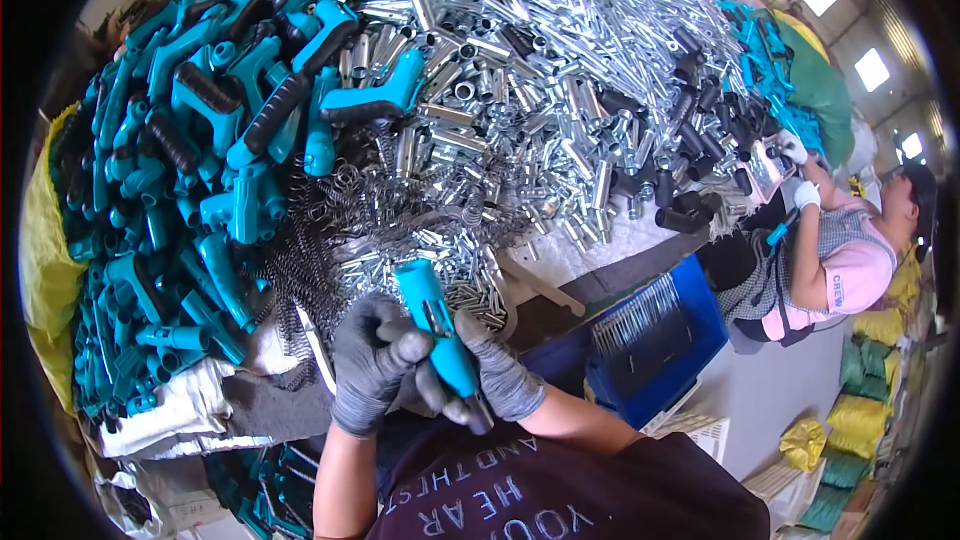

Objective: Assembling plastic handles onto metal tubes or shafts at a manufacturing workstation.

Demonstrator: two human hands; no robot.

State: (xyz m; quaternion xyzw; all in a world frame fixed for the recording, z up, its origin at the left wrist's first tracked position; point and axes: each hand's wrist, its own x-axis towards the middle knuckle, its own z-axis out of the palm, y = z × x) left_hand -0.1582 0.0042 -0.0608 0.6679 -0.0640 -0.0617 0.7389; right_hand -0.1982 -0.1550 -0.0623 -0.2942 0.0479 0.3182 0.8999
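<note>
I judge the work to be in its middle stretch: one teal plastic handle [437,325] is in hand, while a large heap of teal handles [190,170] lies on the left of the tabletop [590,245], some already carrying black grips. A broad mound of bright metal tubes [540,70] fills the middle and far side, with dark coil springs [310,250] spilled between the two heaps. So a great deal remains, as far as I can tell; I cannot say which of the piled handles are finished.

My left hand [372,360], in a grey glove, is curled closed around the lower part of the handle, thumb pressed against its side. My right hand [495,375], also gloved, is wrapped shut on the same handle from the other side, near its dark lower end. The handle stands tilted between both hands, its open teal end pointing up toward the metal tubes, just in front of my chest and just short of the tabletop's near edge.

A blue crate [660,340] sits to my right, holding thin metal rods. Beyond it, another person [840,260] in white gloves works at the far right edge of the pile.
</note>
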